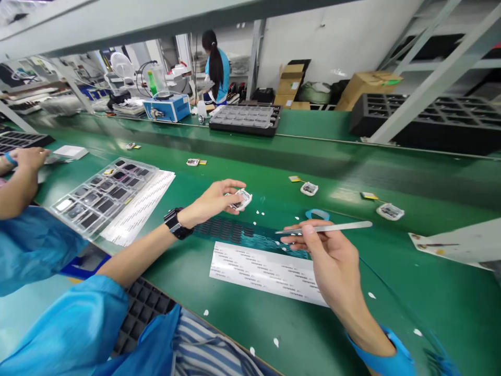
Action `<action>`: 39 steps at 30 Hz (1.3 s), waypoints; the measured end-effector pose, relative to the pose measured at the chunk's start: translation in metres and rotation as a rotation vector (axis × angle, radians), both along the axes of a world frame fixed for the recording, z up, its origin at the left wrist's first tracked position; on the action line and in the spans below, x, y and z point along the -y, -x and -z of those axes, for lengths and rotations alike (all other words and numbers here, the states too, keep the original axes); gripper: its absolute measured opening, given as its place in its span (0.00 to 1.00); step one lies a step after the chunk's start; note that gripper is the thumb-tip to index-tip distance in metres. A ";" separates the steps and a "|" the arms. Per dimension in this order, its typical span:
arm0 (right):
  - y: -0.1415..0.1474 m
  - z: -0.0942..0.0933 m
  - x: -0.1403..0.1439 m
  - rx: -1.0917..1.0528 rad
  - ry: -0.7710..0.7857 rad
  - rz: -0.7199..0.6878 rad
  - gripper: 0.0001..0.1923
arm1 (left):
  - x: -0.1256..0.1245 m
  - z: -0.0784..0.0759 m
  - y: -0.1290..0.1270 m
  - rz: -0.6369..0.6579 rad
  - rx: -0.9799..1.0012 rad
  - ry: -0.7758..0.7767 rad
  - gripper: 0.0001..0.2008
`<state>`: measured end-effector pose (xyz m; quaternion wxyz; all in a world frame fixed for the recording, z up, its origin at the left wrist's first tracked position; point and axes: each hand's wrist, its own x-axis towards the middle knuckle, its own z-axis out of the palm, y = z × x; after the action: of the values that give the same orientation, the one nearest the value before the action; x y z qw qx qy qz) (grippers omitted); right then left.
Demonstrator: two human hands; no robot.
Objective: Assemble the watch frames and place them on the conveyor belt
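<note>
1. Nearest, at 6 o'clock, a black compartment tray (143, 308) lies at the table (410, 292) edge under the blue sleeves, within easy reach of the lap.
2. The right hand (332, 261) pinches metal tweezers (329, 227) between thumb and forefinger, tips pointing toward 9 o'clock over the dark sticker sheet (250, 234), a pen-like hold that seems suited to lifting small pieces.
3. A white printed sheet (266, 271) lies just beside that sheet, at 6 o'clock from it.
4. The left hand (215, 201), with a black watch at the wrist, has its fingers closed around a small white module (242, 199), raised above the table at about 11 o'clock from the tweezers and tilted toward the wearer, apparently for viewing.
5. Further modules (309, 188) lie on the green belt beyond, well apart.
6. At 10 o'clock, a clear tray of parts (102, 196) sits near a co-worker's arm (19, 180).
</note>
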<state>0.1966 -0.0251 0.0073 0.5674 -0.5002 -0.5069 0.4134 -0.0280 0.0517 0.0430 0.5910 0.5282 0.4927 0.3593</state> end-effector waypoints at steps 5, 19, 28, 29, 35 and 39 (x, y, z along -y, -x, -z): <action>0.001 0.003 0.001 0.029 0.069 -0.060 0.23 | 0.018 0.019 -0.002 0.015 0.063 -0.022 0.22; -0.002 0.016 -0.001 0.192 0.347 -0.365 0.31 | 0.040 0.027 -0.010 0.162 0.228 0.235 0.20; -0.019 0.018 -0.005 0.258 0.340 -0.442 0.29 | 0.065 0.057 -0.023 0.217 -0.114 -0.020 0.17; -0.020 0.018 -0.005 0.257 0.344 -0.445 0.29 | 0.065 0.058 -0.023 0.219 -0.135 -0.045 0.16; -0.020 0.018 -0.004 0.215 0.346 -0.461 0.29 | 0.064 0.062 -0.022 0.221 -0.198 -0.128 0.17; -0.018 0.017 -0.004 0.192 0.341 -0.456 0.29 | 0.065 0.063 -0.022 0.216 -0.229 -0.135 0.17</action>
<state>0.2146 -0.0211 -0.0098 0.3172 -0.4986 -0.5806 0.5600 -0.0060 -0.0135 -0.0198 0.5294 0.6540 0.4719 0.2635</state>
